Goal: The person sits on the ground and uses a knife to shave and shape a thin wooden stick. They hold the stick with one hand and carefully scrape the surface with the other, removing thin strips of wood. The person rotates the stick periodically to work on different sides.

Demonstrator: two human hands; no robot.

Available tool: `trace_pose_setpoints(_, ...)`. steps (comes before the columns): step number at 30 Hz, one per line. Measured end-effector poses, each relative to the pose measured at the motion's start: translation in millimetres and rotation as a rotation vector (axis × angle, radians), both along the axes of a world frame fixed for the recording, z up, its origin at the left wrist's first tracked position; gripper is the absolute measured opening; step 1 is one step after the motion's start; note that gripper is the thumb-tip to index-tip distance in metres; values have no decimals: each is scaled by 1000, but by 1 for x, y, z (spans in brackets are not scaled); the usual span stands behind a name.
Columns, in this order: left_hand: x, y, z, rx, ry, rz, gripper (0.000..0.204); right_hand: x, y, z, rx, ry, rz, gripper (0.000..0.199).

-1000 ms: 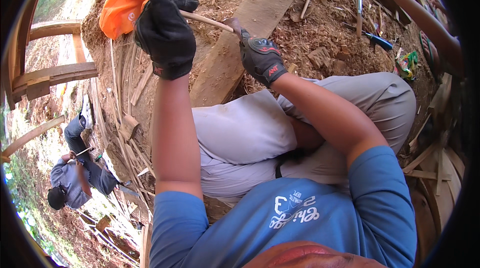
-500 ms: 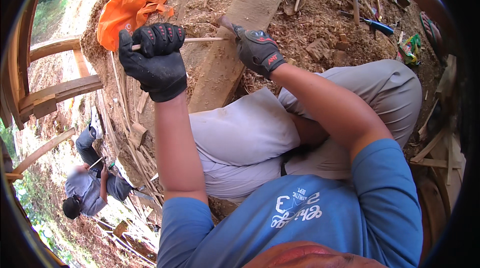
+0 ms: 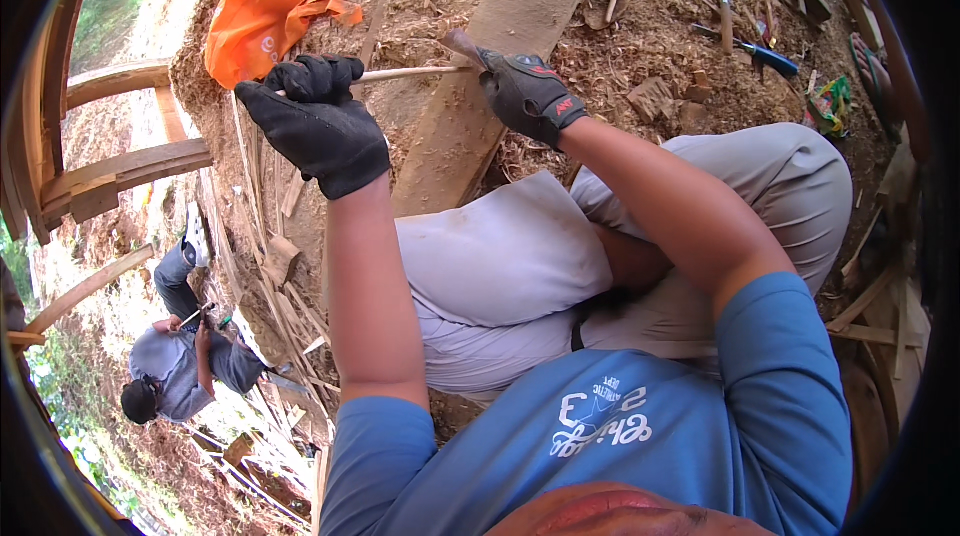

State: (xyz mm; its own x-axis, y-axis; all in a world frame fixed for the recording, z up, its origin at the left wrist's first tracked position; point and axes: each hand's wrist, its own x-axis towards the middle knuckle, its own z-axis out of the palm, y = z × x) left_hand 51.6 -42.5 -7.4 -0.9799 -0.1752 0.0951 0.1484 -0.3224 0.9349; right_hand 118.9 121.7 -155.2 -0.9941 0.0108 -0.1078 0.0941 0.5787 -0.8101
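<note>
A thin pale wooden stick runs between my gloved hands, above a broad plank. My left hand, in a black glove, is closed around the stick's left part. My right hand, in a grey and black glove with red marks, is closed at the other end. From its fingers sticks out a brownish flap that looks like sandpaper, bent against the stick. My right fingers cover the stick's right end.
An orange bag lies beyond my left hand. A blue-handled tool and a green packet rest among wood shavings at right. Wooden strips lie at left. Another person sits at far left, holding a tool.
My left hand has turned on the stick, and the stick's end beyond that fist no longer shows. My right hand stays at the other end. The view has shifted slightly.
</note>
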Motion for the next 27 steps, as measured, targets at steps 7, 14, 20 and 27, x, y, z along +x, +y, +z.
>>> trace_pose_setpoints(7,-13,-15,-10,-178,60,97,52,-11,8,-1,-21,-66,-25,58)
trace_pose_setpoints(14,-13,-28,-12,95,35,-95,46,-5,6,4,-49,-25,-17,35)
trace_pose_setpoints(20,-16,-24,-11,127,31,-94,46,-8,6,-7,-31,-12,31,37)
trace_pose_setpoints(27,-36,-40,-20,123,-30,-47,48,-7,7,-6,-11,-25,54,35)
